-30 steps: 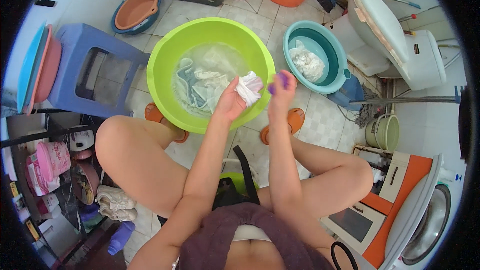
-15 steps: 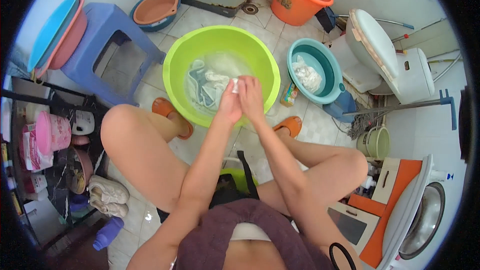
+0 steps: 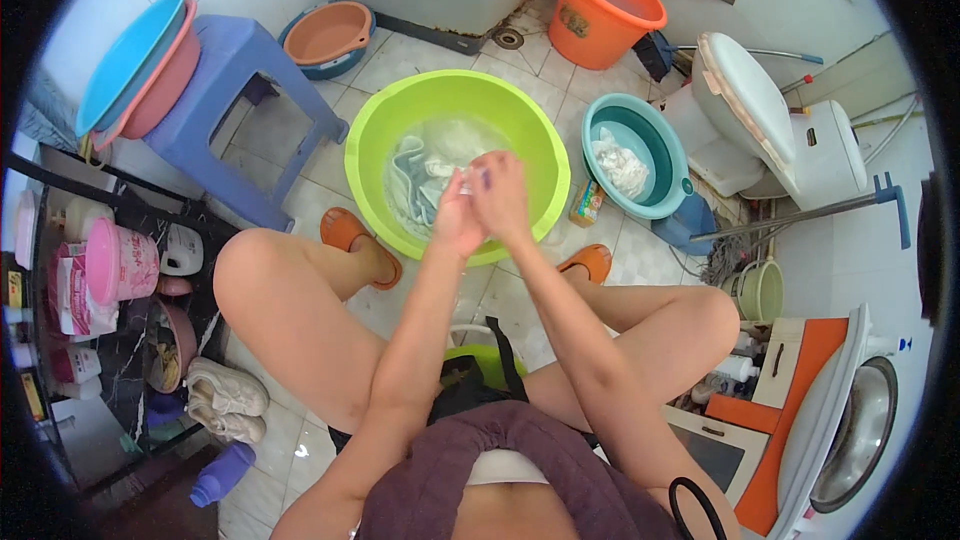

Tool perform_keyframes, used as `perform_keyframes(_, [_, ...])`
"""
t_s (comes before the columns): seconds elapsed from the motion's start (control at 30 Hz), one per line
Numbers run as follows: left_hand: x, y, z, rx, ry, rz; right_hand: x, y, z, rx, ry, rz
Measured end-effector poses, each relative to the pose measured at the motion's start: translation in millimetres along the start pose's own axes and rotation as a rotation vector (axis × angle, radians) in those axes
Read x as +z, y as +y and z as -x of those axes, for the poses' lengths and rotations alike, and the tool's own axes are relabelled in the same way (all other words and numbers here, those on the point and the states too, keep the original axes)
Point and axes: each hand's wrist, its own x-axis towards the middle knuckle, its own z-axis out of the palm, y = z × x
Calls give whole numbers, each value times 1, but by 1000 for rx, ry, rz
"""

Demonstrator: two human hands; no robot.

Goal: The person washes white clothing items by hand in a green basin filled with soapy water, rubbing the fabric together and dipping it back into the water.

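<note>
A large lime-green basin [image 3: 357, 155] stands on the floor before me, with cloudy water inside. In it lie a pale blue-grey cloth [image 3: 408, 172] and a bunched white cloth [image 3: 438, 168]. Over the basin's near right part, my left hand [image 3: 458, 224] and my right hand [image 3: 503, 202] are pressed together, fingers closed. A small piece of white cloth shows between them; the fingers hide the rest. I cannot tell whether that piece joins the white cloth in the water.
On the right, a teal basin [image 3: 672, 185] holds wet white cloth, with a small box [image 3: 587, 202] beside it. Behind stands an orange bucket [image 3: 610, 25], and a toilet [image 3: 745, 90] is farther right. A blue stool [image 3: 235, 105] and loaded shelf [image 3: 125, 340] line the left.
The whole view has shifted slightly down and right. My hands stay together over the basin, with the right fingers more curled and less white cloth showing between them.
</note>
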Motion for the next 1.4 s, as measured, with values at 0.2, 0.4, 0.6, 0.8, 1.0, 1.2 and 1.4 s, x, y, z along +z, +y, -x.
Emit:
perform_keyframes(0.2, [-2, 3, -6, 42, 5, -37, 7, 24, -28, 173, -47, -54])
perform_keyframes(0.4, [-9, 1, -3, 34, 64, -133, 9, 21, -18, -60, -13, 41])
perform_keyframes(0.6, [-17, 13, -1, 8, -3, -53, 12, -3, -1, -241, 20, 88])
perform_keyframes(0.8, [5, -5, -12, 44, 12, -88, 1, 43, -39, 304, 97, -150])
perform_keyframes(1.0, [-5, -1, -19, 76, 202, -371, -44, 110, -24, 511, 380, -1349])
perform_keyframes(1.2, [-22, -11, -37, 68, 362, -317, -56, 242, 41, 1026, 652, -1031])
perform_keyframes(1.4, [-23, -10, -38, 66, 420, -326, -3, 262, 84, 1174, 527, -502])
